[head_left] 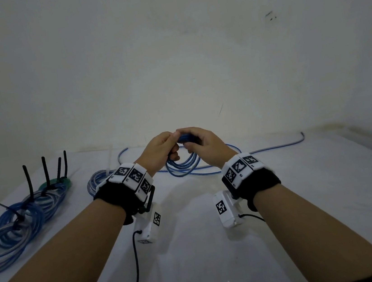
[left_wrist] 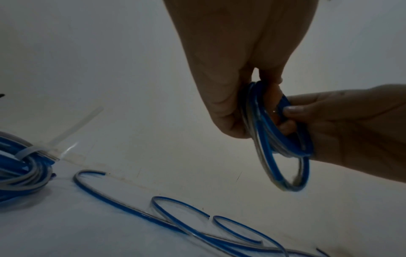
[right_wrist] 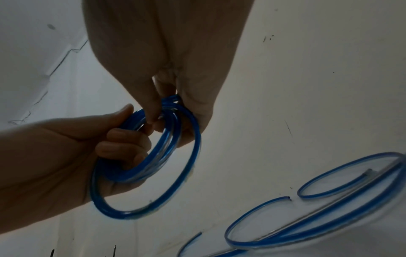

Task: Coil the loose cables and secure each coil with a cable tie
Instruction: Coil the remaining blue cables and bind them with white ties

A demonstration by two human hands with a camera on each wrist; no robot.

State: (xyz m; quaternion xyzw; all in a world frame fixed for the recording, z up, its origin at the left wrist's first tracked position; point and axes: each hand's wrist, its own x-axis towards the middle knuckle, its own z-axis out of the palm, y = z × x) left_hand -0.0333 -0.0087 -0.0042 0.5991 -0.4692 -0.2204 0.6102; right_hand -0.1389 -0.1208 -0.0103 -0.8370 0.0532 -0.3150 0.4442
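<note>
A blue cable coil (head_left: pixel 183 163) of several loops hangs above the white table (head_left: pixel 194 246), held between both hands. My left hand (head_left: pixel 170 144) grips the coil's top from the left, fingers curled round the loops (left_wrist: pixel 283 156). My right hand (head_left: pixel 188 140) pinches the same bundle from the right, thumb and fingers closed on it (right_wrist: pixel 153 173). The rest of this cable (head_left: pixel 275 146) trails loose across the far table, with curved stretches (left_wrist: pixel 175 224) lying under the hands. No cable tie shows on the held coil.
Tied blue coils (head_left: pixel 17 217) with upright black cable ties (head_left: pixel 28 180) lie at the left, a green coil (head_left: pixel 55 182) behind them. One more coil (head_left: pixel 98 182) bound with a white tie (left_wrist: pixel 66 135) sits by my left wrist. A wall closes the table's far edge.
</note>
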